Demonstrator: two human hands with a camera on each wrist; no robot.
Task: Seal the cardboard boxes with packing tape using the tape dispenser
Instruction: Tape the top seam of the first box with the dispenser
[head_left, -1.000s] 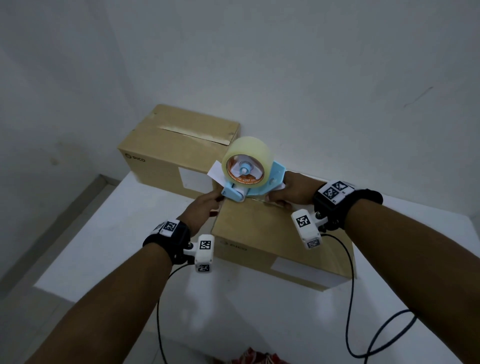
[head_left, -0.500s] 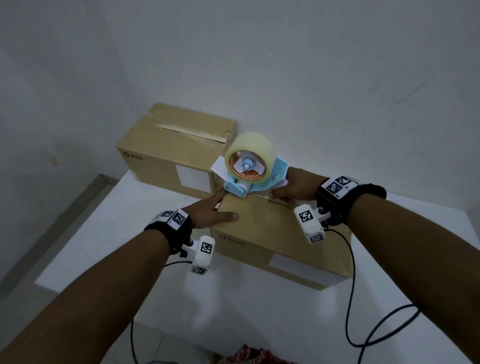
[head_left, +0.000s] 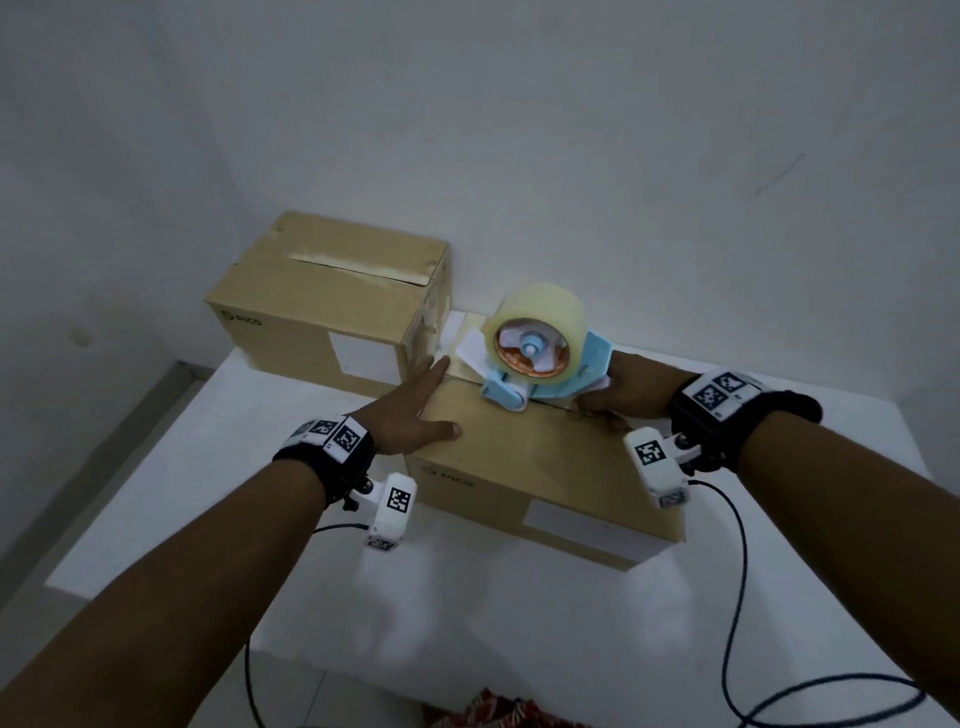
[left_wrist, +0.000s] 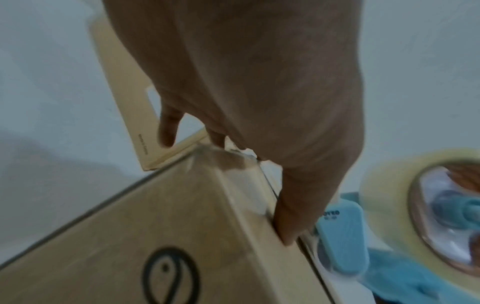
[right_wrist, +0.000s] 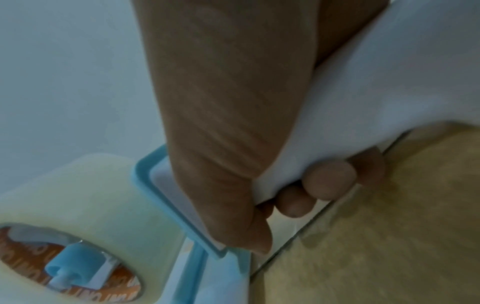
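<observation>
A light-blue tape dispenser (head_left: 540, 371) with a big clear tape roll (head_left: 537, 322) stands on the top seam of the near cardboard box (head_left: 535, 467), at its far left end. My right hand (head_left: 618, 387) grips the dispenser's white handle (right_wrist: 335, 115), fingers curled round it. My left hand (head_left: 415, 410) lies flat and open on the box's left end, thumb on the top face, fingers (left_wrist: 288, 232) stretched along the edge beside the dispenser (left_wrist: 342, 236). A second cardboard box (head_left: 332, 296) stands behind to the left.
Both boxes sit on a white table (head_left: 467, 623) pushed against a white wall (head_left: 519, 130). Black cables (head_left: 737, 597) trail from both wrist cameras over the table's near side. The table's left edge drops to the floor (head_left: 78, 493).
My left hand has left the dispenser's front and spread flat on the near box's left end. The dispenser has come down onto the box's seam.
</observation>
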